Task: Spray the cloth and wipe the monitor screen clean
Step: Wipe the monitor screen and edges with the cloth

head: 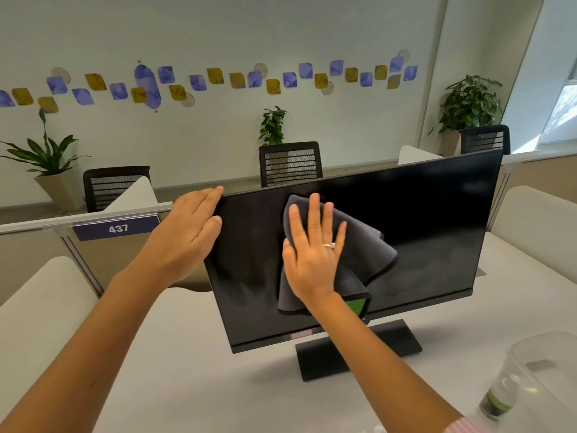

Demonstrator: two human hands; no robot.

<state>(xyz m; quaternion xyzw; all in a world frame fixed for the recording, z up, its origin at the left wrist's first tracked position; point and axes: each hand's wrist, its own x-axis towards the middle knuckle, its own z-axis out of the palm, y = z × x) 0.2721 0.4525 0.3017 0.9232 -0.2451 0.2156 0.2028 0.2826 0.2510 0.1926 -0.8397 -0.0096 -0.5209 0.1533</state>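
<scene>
A black monitor (431, 232) stands tilted on a flat black base (396, 342) on the white desk. Its screen is dark. My right hand (312, 257) lies flat, fingers spread, pressing a dark grey cloth (365, 254) against the left-centre of the screen. The cloth hangs in folds to the right and below my palm, with a green tag at its lower edge. My left hand (187, 232) rests on the monitor's top left corner, fingers over the edge. A small spray bottle (499, 398) with a green label stands at the bottom right, inside a clear container.
A clear plastic container (549, 360) sits at the desk's right front corner. A low divider with a "437" label (118, 228) runs behind the desk. Black mesh chairs (290, 164) and potted plants (468, 104) stand beyond it. White side panels flank the desk.
</scene>
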